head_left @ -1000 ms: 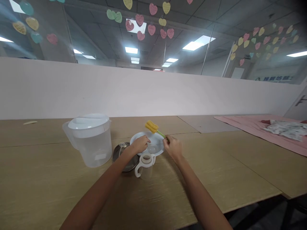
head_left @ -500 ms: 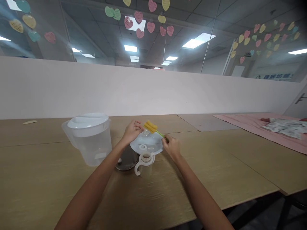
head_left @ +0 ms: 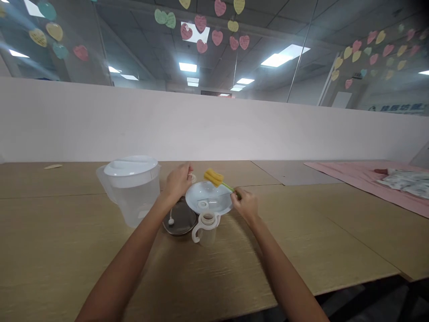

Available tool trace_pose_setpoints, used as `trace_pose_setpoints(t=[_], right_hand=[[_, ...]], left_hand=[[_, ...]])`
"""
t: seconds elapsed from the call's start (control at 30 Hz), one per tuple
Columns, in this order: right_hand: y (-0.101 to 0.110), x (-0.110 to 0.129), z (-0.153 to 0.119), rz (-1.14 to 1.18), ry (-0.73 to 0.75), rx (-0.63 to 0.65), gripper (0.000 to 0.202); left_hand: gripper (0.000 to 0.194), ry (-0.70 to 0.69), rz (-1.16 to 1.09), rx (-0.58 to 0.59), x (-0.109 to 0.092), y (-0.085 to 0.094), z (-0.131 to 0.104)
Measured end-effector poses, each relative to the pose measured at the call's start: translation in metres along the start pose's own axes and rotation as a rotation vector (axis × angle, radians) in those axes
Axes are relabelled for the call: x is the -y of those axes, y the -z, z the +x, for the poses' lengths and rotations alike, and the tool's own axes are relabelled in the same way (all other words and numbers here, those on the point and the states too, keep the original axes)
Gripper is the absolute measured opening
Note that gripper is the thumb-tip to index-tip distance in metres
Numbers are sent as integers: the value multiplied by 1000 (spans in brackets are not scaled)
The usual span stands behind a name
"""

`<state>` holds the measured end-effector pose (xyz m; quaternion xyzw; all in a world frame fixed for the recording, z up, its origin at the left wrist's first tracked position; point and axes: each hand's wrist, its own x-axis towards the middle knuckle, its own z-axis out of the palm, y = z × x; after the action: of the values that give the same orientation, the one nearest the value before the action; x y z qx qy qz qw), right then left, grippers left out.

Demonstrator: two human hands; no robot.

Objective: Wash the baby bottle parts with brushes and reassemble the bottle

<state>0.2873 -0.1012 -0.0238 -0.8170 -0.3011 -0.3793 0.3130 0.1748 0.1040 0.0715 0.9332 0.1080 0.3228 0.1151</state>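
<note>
Tbl (head_left: 295, 232), white wall (head_left: 214, 129), glass (head_left: 261, 27) above; R hand (head_left: 246, 205) clamped on sponge brush (head_left: 213, 177), L hand (head_left: 177, 182) pinching pale pc (head_left: 192, 178).

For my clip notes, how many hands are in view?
2: the left hand, beyond the metal dish, holding a small pale piece; the right hand, right of the white bowl, gripping the yellow sponge brush.

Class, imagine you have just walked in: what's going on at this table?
The right hand holds a yellow sponge brush by its green handle, its head over the far side of a white bowl. The left hand holds a small pale piece. A two-handled cup stands in front, and a lidded pitcher to the left.
</note>
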Motion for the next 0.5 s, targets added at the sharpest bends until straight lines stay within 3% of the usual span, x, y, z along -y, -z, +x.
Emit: trace_pose_setpoints(t=[0.1,0.17,0.3,0.5], right_hand=[[1,-2,1,5,-44,-20,27],[1,-2,1,-3,-50,-20,27],[-1,-1,0,-41,-46,6,25],[-3,-1,-1,-49,-51,34,26]], left_hand=[[23,71,247,306,9,12,-4],[25,81,284,438,16,14,-6],[29,84,313,518,30,4,-6],[24,68,340,513,50,-21,-4]])
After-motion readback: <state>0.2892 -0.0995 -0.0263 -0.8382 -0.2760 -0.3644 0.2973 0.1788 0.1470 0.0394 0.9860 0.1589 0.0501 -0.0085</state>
